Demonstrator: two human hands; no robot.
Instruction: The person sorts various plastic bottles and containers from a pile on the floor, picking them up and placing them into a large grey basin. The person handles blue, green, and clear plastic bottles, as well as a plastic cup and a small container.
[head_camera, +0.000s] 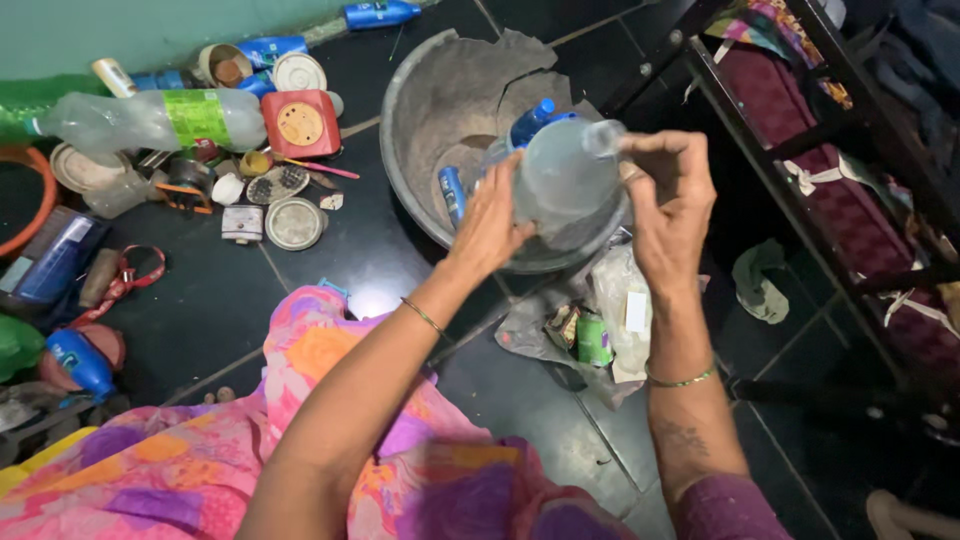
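A clear plastic bottle (565, 180) is held up in front of me, over the near rim of a broken grey basin (440, 90). My left hand (490, 220) grips the bottle's body from the left. My right hand (670, 205) holds it from the right, with fingertips at its open neck at the top. Inside the basin lie a blue bottle (530, 122) and a small blue tube (452, 193), partly hidden behind the held bottle.
A heap of bottles, lids and a red box (300, 122) covers the dark floor at left, with a large clear bottle (150, 120). Crumpled plastic with a green can (594, 340) lies below my hands. A dark metal rack (800, 200) stands at right.
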